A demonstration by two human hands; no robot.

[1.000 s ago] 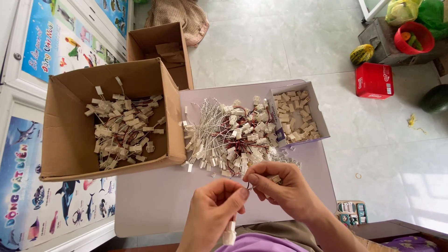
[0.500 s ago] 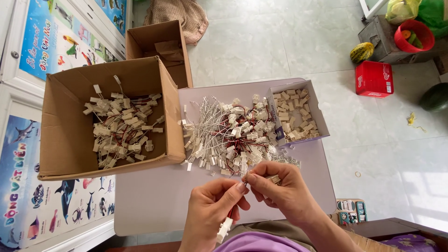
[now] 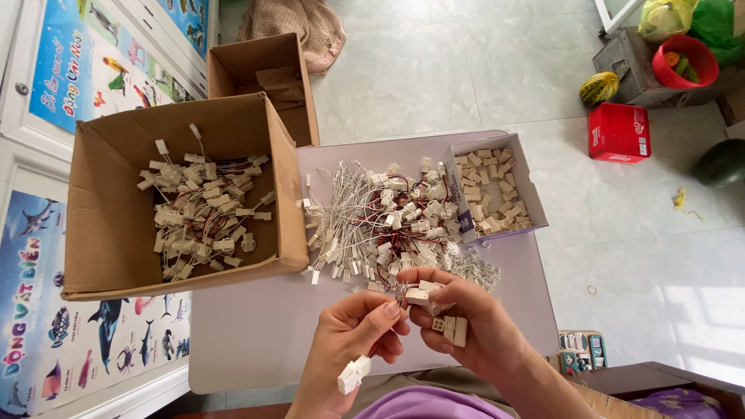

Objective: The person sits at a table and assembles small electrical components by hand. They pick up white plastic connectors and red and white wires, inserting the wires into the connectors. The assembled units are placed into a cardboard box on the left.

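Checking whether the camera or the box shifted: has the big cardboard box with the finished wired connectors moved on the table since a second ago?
No. The big cardboard box keeps its place: its right wall lies against the pile of wired connectors and the table edge as before.

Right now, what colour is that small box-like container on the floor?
Red, a small red box, clearest in the head view.

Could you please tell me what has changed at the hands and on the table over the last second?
Little has changed. The left hand and right hand stay together over the table's near edge, fingers pinching a small white connector; the white plug dangling under the left hand has swung slightly. The cardboard box, wire pile and small box have not moved.
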